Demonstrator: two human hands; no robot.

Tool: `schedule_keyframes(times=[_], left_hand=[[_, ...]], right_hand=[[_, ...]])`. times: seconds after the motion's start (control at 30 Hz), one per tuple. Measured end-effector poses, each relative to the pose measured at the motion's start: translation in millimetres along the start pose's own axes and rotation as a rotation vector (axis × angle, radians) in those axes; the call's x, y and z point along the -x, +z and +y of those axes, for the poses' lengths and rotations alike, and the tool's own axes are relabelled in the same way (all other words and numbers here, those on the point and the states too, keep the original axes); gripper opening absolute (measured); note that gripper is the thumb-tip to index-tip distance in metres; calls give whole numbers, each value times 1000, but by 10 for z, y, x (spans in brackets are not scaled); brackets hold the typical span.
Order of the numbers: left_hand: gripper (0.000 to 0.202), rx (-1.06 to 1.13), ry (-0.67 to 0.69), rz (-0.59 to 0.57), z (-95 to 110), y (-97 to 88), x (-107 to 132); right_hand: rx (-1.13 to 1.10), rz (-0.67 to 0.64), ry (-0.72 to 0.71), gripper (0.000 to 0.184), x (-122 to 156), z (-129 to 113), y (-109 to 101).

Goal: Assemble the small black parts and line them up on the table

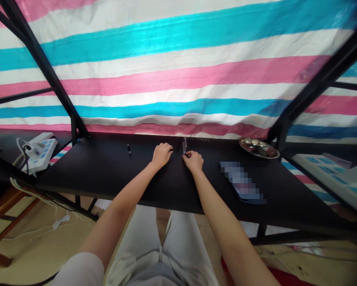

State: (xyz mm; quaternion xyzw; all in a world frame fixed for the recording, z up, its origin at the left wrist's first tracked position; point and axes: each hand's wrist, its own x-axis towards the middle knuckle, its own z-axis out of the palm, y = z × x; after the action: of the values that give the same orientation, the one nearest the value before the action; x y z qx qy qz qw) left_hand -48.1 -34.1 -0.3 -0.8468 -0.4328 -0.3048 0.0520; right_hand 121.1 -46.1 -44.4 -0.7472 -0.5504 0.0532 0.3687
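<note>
On the black tabletop (121, 174), a short line of small shiny pieces (184, 143), too small to name, runs away from me. At its near end is my right hand (194, 160), thumb and forefinger drawn together; whatever they pinch is hidden. My left hand (162, 155) rests to the left of that line, apart from it, with its fingers loosely bent over the tabletop and nothing seen in them. Farther left lies a small black cylinder with a pale end (129, 149). More tiny pieces (202, 140) sit in a row along the back edge, right of the line.
A shiny metal dish (259, 148) stands at the back right. Nearer me lies a blurred-out flat object, likely a phone (241, 182). Black frame posts (51, 75) flank the table, and a striped sheet (178, 79) hangs behind. White power strips (41, 153) lie at the left.
</note>
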Motion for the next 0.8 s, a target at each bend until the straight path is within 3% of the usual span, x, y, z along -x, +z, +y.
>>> schedule_keyframes(times=[0.2,0.47,0.63,0.8], left_hand=[[11,169,-123,201,-135,-184,292],[11,290,-201,288,-244,-221,437],[11,338,-271,272,-250,-233,448],[12,373,-254,246,-210,-219,450]], right_hand=[[63,-64,168,22,-14,-138,-12],[35,-35,245,20,-37,-205,32],[-4,-32,148,16,18,-240,19],[-18,-30,-193,10,144,-347,-13]])
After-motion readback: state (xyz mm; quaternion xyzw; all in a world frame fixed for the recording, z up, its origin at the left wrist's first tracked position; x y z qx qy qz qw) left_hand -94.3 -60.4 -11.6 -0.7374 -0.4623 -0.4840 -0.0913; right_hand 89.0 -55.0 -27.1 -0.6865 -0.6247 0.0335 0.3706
